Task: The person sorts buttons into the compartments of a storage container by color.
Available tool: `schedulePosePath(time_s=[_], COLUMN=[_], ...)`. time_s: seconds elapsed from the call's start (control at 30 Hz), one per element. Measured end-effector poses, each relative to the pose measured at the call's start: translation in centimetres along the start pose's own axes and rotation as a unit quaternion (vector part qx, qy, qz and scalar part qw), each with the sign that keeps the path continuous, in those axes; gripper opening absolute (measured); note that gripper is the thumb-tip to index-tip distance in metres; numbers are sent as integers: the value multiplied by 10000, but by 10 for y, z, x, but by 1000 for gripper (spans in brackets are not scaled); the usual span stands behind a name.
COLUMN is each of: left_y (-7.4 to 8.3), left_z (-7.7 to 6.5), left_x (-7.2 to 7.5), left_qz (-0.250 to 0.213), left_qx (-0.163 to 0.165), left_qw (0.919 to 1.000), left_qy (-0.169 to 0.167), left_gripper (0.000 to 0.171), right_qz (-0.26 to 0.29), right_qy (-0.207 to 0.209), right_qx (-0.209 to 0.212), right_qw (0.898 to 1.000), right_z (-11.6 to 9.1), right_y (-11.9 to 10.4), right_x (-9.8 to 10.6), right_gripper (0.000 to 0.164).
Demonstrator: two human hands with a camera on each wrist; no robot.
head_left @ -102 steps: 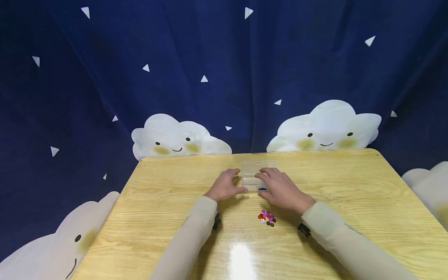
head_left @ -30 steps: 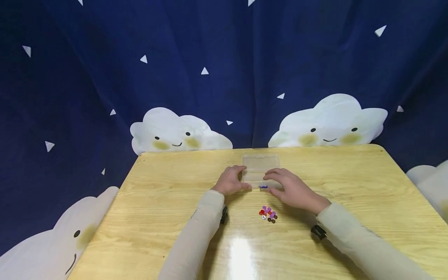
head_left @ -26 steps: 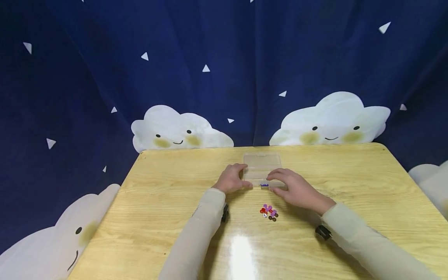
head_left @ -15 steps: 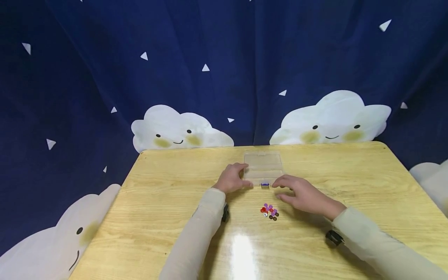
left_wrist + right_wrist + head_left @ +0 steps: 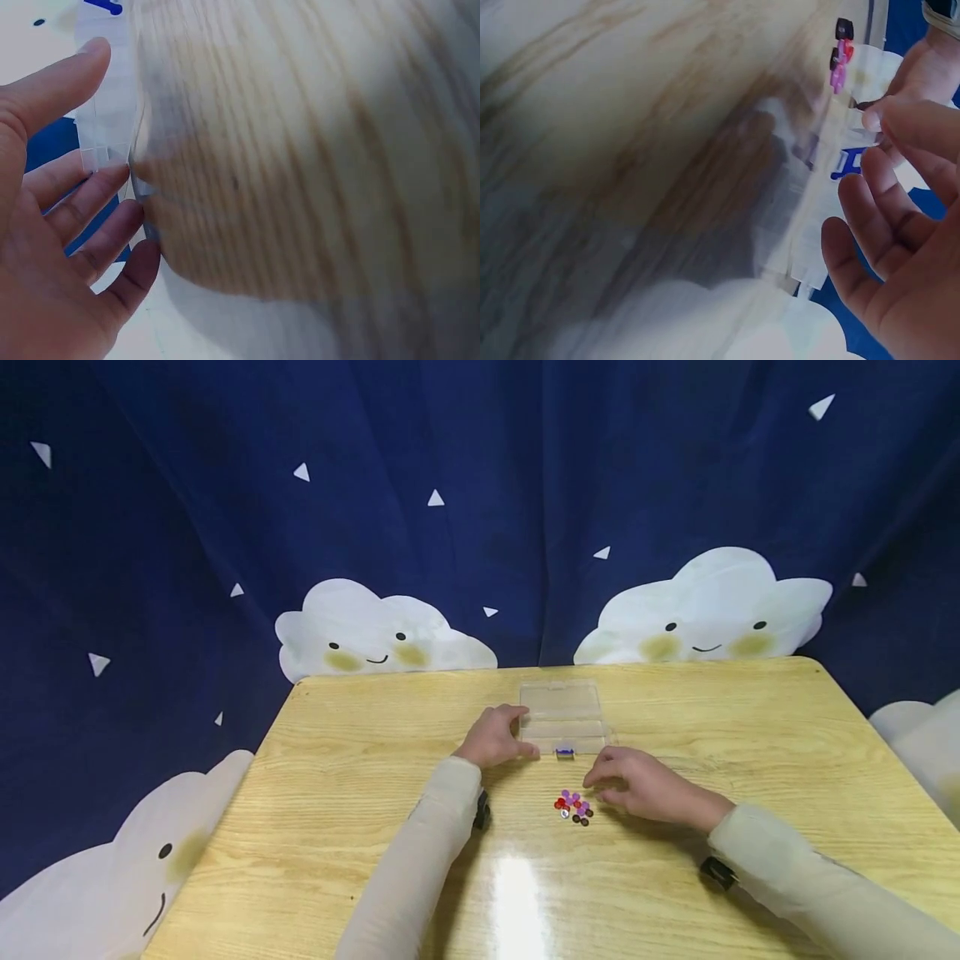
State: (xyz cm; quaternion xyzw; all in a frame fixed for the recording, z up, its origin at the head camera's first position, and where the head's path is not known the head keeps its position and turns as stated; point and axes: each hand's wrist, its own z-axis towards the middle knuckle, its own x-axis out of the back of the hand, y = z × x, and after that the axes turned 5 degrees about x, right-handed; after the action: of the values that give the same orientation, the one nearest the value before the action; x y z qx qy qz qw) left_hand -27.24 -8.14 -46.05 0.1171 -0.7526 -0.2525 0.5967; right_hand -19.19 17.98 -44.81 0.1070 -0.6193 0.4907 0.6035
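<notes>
A clear plastic box (image 5: 564, 729) lies on the table with its transparent lid (image 5: 558, 697) folded back. At its front edge is a small blue clasp (image 5: 565, 752). My left hand (image 5: 495, 737) grips the box's left end, thumb at the front corner, fingertips against the side, as the left wrist view also shows. In front of the box lies a cluster of small round button-like pieces (image 5: 576, 797) in purple, red, brown and one whitish. Just right of them hovers my right hand (image 5: 641, 785), fingers loosely bent, thumb apart from the index finger, nothing visible between them.
The light wooden table (image 5: 390, 718) has rounded back corners. Behind it hangs a dark blue curtain (image 5: 480, 552) with white triangles and smiling clouds. A bright reflection lies on the tabletop in front of the pieces.
My right hand has left the box's front right side and come nearer to me, beside the round pieces. My left hand has stayed at the box's left end.
</notes>
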Motion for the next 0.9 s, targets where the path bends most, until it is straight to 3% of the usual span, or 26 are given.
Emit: schedulePosePath(time_s=[0.53, 0.9], left_y=[3, 0], left_z=[-2, -1], left_x=[6, 4], left_qz=[2, 23], left_qx=[44, 31], left_qw=[10000, 10000], left_qy=[-12, -9], left_gripper=[80, 80], right_qz=[60, 91], right_qy=[-155, -210], right_qx=[-42, -96], right_qw=[9999, 9997], right_z=[24, 27], right_y=[7, 9], right_x=[-15, -21], right_gripper=[13, 14])
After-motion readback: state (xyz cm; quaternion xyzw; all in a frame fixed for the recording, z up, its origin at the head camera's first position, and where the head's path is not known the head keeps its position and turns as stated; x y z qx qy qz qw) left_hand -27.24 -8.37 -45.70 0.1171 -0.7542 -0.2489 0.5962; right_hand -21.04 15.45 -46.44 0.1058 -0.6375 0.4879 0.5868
